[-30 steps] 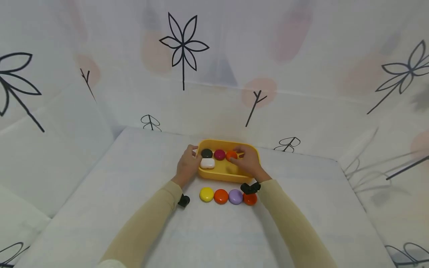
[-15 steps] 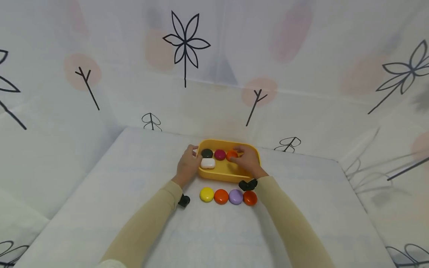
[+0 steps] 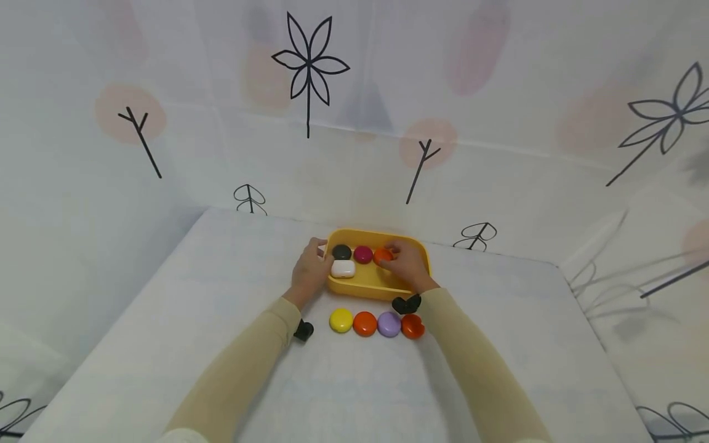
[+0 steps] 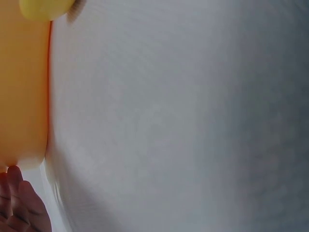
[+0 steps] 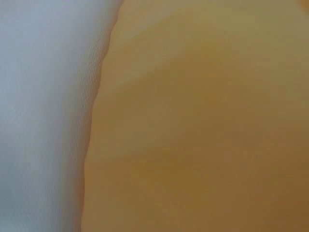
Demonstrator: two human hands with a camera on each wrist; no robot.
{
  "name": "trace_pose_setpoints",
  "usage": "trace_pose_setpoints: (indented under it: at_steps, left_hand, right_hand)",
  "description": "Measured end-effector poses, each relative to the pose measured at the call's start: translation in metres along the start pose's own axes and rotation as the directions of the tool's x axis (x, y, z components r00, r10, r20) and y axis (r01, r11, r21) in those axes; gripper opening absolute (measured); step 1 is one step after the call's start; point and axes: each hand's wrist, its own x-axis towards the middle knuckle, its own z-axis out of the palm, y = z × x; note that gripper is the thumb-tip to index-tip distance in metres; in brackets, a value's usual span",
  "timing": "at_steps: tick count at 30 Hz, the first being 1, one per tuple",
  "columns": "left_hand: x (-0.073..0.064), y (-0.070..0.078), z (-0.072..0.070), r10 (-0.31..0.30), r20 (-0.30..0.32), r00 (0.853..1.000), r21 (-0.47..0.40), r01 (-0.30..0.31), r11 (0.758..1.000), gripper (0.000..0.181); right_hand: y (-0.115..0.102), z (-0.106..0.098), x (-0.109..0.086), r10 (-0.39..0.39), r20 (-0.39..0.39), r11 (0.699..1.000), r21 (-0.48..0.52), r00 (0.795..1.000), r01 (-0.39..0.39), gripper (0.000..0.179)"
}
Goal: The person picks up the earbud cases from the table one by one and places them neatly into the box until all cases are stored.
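A yellow tray [image 3: 362,291] with rounded corners stands on the white cloth surface. My left hand [image 3: 311,269] holds its left end, thumb at the rim. In the left wrist view the fingers [image 4: 34,205] of that hand touch the tray's wall [image 4: 24,96]. Inside the tray, my right hand [image 3: 408,264] pinches an orange round disc [image 3: 381,256] between thumb and fingers. Left of that disc lie a crimson disc [image 3: 363,254] and a black one [image 3: 341,251]. A white rounded case [image 3: 343,269] sits in front of the black disc. The right wrist view shows only blurred tray and cloth.
In front of the tray a row lies on the cloth: a yellow disc [image 3: 341,320], an orange-red disc [image 3: 365,323], a purple disc [image 3: 389,324] and another orange-red piece [image 3: 412,327] that looks hollow. A patterned cloth wall [image 3: 354,135] rises behind.
The right wrist has shifted slightly left, uncovering more of the rightmost orange-red piece. Both hands keep their hold, and the head view has shifted a little.
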Motion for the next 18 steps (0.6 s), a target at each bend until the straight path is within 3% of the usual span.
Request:
trace_pose_setpoints:
  at_steps: [18]
  left_hand:
    - [0.019, 0.0, -0.004, -0.009, 0.038, 0.999, 0.005, 0.009, 1.0, 0.042]
  right_hand:
    - [-0.007, 0.005, 0.014, 0.042, -0.025, 0.997, -0.059, 0.999, -0.043, 0.037]
